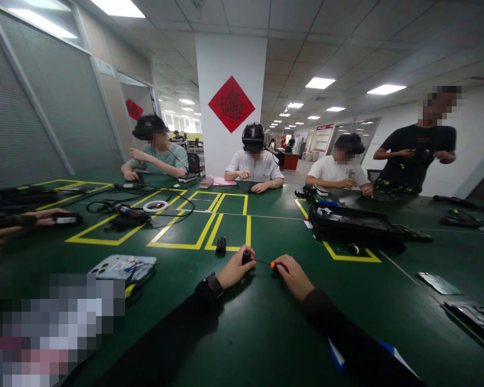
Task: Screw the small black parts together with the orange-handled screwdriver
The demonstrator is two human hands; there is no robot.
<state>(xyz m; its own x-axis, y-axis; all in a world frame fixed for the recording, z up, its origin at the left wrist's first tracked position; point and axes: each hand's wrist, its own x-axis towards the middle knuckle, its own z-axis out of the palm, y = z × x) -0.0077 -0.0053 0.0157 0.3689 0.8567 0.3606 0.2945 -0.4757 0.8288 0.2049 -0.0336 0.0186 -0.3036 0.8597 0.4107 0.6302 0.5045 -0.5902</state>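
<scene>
Near the middle of the green table [242, 344], my left hand [236, 269] is closed on a small black cylindrical object [246, 257]. A thin dark rod runs from beside it to an orange piece [273, 265]. The fingers of my right hand [293, 274] are closed on that orange piece. Whether the rod enters the black object is too small to tell. Just beyond my left hand, another small dark cylindrical object [221, 245] stands by the yellow tape [236, 249].
A phone-like object [105, 266] lies at the left, near black cables [125, 215] and a white ring [155, 206]. An open black case [355, 223] sits at the right. Other people sit along the far side; another person's hand [48, 216] is at the left.
</scene>
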